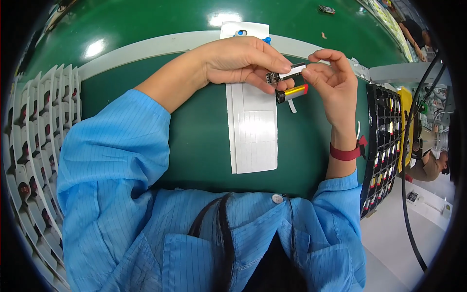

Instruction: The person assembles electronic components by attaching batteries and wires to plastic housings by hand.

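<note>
My left hand (248, 61) pinches a small circuit board (272, 78) between thumb and fingers, above the green mat. Along the board's right part runs a white strip (291, 72). Just below it is a small battery (293, 92), yellow and silver with a red end, close to my left fingertips; any wire joining it to the board is hidden. My right hand (333, 80) has its thumb at the strip's right end, with the forefinger bent above and the other fingers curled behind.
A white sheet of label strips (255, 141) lies on the green mat (194, 141). White slotted racks (44, 126) stand at left. To the right is a black tray (384, 141) of batteries, beside a yellow bin edge (405, 107) and a hanging black cable (404, 194). Other people are at far right.
</note>
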### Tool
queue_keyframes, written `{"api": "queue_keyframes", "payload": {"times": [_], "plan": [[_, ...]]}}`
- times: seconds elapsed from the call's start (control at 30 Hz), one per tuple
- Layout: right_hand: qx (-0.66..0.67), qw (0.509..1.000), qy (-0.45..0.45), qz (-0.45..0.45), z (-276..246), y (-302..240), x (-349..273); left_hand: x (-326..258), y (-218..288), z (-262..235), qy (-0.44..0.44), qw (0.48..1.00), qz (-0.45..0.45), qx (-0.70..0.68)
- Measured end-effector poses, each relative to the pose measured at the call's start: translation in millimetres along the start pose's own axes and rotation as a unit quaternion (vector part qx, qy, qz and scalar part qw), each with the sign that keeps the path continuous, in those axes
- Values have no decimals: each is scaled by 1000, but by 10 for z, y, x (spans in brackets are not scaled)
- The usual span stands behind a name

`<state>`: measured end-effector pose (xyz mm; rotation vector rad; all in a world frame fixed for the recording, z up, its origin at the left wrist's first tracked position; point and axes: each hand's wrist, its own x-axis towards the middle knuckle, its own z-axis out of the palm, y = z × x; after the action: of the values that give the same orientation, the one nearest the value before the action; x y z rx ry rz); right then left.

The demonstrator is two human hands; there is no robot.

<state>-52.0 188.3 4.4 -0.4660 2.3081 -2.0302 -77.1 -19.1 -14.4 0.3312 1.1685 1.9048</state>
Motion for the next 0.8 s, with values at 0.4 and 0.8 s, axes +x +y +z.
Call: {"api": "queue_keyframes", "payload": {"times": [0.4,0.8], "plan": [[-339,907,-24,-247,29,8,14,-51,-1,37,13,998,-18,-58],[-225,967,30,-112,102,116,-40,-29,-76,150,73,997,5,23]]}}
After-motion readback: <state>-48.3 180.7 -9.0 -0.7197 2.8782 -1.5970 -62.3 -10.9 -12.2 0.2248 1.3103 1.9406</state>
